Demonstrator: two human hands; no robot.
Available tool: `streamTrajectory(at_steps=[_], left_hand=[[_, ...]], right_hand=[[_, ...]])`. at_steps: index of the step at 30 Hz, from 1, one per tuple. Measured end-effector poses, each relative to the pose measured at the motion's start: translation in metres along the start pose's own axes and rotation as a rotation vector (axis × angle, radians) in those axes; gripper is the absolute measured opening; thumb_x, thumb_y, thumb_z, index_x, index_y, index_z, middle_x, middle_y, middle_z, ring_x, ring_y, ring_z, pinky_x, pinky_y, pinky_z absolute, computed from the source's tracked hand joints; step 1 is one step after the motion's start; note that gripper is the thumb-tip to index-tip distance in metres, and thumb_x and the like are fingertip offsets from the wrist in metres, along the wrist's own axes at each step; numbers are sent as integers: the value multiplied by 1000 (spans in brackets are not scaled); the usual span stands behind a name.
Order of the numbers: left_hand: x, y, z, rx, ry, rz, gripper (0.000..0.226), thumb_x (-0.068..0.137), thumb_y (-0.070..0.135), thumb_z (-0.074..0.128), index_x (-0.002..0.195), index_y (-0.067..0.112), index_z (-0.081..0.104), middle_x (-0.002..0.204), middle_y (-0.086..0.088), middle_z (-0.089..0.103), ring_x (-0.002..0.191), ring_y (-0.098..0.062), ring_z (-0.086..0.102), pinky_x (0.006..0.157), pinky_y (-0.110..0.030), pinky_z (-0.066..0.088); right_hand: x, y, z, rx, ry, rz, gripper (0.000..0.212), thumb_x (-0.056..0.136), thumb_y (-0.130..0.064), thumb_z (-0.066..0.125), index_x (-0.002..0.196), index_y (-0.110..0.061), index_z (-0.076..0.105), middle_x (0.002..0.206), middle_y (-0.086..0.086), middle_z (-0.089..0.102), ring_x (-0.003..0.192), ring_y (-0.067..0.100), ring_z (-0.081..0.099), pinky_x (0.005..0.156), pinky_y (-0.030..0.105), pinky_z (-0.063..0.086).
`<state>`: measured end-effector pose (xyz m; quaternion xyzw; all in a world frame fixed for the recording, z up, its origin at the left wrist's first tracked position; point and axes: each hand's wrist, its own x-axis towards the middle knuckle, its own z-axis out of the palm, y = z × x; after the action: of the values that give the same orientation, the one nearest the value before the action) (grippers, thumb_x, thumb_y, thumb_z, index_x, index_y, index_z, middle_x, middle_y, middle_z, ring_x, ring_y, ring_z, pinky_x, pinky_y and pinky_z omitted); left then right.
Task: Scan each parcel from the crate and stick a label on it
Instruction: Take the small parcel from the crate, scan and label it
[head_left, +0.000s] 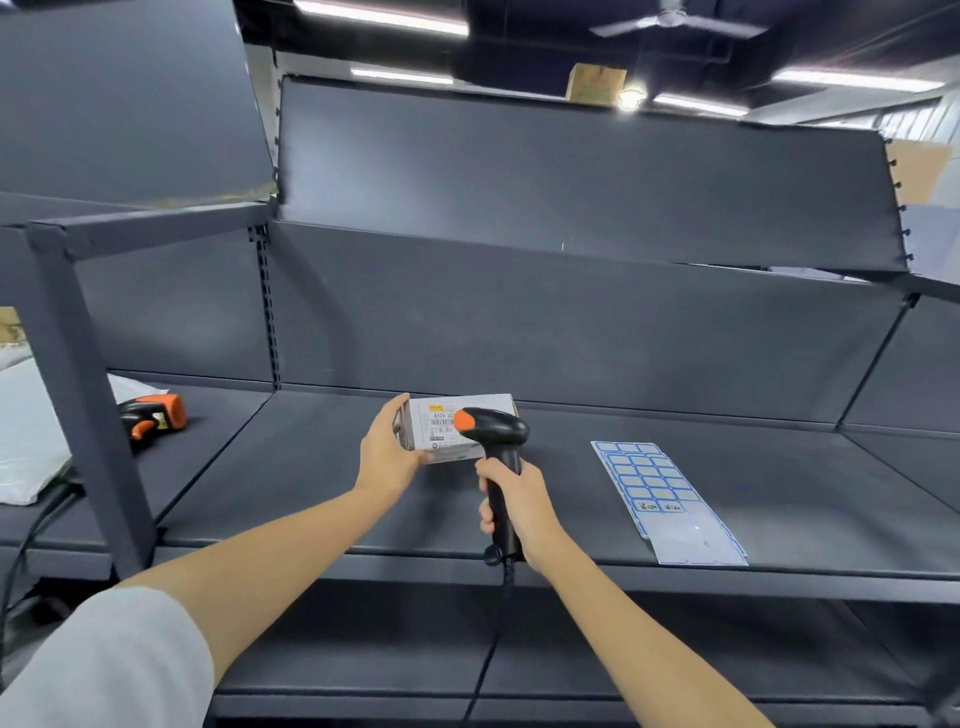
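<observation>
On the dark shelf, near its middle, the left hand holds a small white parcel by its left end, thumb over the top and fingers under, with the barcoded face turned toward the person, while the right hand is wrapped tight round the grip of a black and orange scanner, whose head sits just in front of that barcode. The scan likely goes best with the parcel held still, the barcode unshadowed and the scanner backed off slightly. The label sheet lies to the right, near the right hand.
</observation>
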<state>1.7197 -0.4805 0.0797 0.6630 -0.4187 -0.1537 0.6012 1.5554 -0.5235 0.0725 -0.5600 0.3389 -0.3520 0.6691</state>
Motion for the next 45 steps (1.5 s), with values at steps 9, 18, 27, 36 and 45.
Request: streamTrajectory(at_steps=[9, 18, 27, 36, 45], left_hand=[[4, -1, -1, 6, -2, 8, 74, 74, -5, 75, 138, 11, 42, 132, -5, 54, 111, -8, 44, 92, -21, 38], [6, -4, -2, 3, -14, 10, 74, 73, -5, 76, 136, 13, 42, 131, -1, 52, 117, -11, 44, 95, -30, 47], [7, -7, -7, -1, 8, -9, 75, 73, -7, 73, 138, 15, 43, 128, 2, 54, 109, -8, 46, 88, -20, 40], [7, -14, -22, 27, 30, -13, 80, 69, -8, 77, 137, 17, 43, 117, 12, 51, 108, -9, 50, 80, -11, 41], [3, -15, -25, 42, 10, -26, 80, 67, -2, 81, 135, 19, 45, 120, 9, 55, 108, -11, 50, 89, -27, 43]], right_hand=[[-1, -8, -9, 32, -37, 31, 16, 82, -19, 61, 83, -8, 50, 65, 4, 49, 43, 17, 41, 41, 25, 36], [-1, -12, -9, -21, -36, 62, 14, 84, -18, 60, 79, -7, 52, 62, 4, 51, 42, 16, 43, 41, 24, 37], [12, -17, -27, -2, 31, 13, 20, 87, -18, 64, 96, -5, 51, 66, 5, 53, 41, 16, 45, 40, 24, 38], [62, -24, -72, -459, 161, 119, 51, 74, -11, 64, 116, -8, 36, 82, 12, 56, 71, 26, 56, 69, 38, 47], [71, 7, -70, -822, 283, 63, 66, 80, -16, 72, 136, -5, 38, 126, 15, 56, 111, 29, 55, 80, 26, 40]])
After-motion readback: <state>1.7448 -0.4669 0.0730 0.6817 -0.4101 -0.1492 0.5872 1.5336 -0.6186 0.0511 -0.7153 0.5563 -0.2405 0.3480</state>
